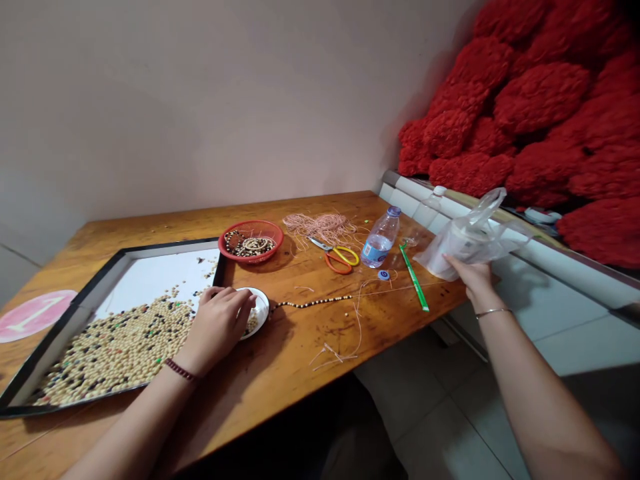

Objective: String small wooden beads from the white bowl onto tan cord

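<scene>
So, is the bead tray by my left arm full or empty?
Partly full: the tray has beads across its near part, white base showing farther back.

The wooden table (280, 360) carries a saucer (265, 309), a tray (155, 277) (black-rimmed) and scissors (329, 250).

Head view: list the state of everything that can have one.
Left hand: at dish, grip hidden
Right hand: touching plastic bag
Plastic bag: filled
Dish: partly hidden
Blue-capped bottle: standing, part full
Scissors: lying flat
Basket: part filled
Tray: part filled
Cord: loosely tangled
Beaded strand: laid out
</scene>
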`<control>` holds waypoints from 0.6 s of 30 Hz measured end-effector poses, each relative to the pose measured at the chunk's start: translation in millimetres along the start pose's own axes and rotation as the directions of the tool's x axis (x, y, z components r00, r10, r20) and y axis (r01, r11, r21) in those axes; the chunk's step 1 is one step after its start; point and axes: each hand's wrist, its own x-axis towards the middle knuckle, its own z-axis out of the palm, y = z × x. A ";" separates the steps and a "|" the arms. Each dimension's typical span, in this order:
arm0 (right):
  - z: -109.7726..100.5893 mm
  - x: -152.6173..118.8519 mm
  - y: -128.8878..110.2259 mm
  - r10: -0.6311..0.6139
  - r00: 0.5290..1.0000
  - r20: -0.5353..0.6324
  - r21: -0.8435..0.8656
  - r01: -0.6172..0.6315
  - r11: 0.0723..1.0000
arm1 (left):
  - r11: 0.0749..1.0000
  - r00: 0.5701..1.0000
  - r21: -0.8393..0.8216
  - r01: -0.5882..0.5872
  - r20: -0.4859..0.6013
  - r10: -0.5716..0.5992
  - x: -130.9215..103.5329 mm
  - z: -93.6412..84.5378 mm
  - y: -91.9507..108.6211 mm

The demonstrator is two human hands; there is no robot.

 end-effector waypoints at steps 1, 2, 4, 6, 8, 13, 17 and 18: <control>3.1 -2.3 -4.9 0.049 0.999 0.015 0.024 -0.050 0.998 | 1.000 1.000 0.000 -0.002 0.001 0.002 0.2 0.0 0.0; 6.1 -4.1 -8.4 0.070 0.997 0.029 0.033 -0.071 0.997 | 1.000 1.000 -0.002 -0.003 0.002 0.003 0.2 0.0 0.0; 11.2 -5.7 -10.4 0.090 0.996 0.030 0.040 -0.091 0.995 | 1.000 1.000 -0.005 -0.002 0.004 0.003 0.0 -0.1 -0.1; 14.6 -4.7 -7.2 0.092 0.995 0.021 0.050 -0.093 0.994 | 1.000 1.000 -0.007 -0.004 0.011 0.004 -0.6 -0.2 -0.4; 16.6 -2.4 -2.1 0.090 0.996 0.002 0.060 -0.089 0.994 | 1.000 1.000 -0.008 -0.004 0.016 0.004 -1.0 0.0 -0.8; 15.3 1.0 3.7 0.066 0.998 -0.014 0.037 -0.065 0.997 | 1.000 1.000 -0.002 -0.006 0.018 0.006 -0.7 0.9 -1.6; 3.4 3.5 2.7 0.003 1.000 0.012 -0.003 -0.003 1.000 | 1.000 1.000 -0.007 -0.006 0.025 0.006 -0.5 1.0 -2.5; -1.1 4.6 2.2 -0.033 0.999 0.037 -0.011 0.033 0.999 | 1.000 1.000 -0.012 -0.006 0.027 0.006 -0.5 1.1 -2.8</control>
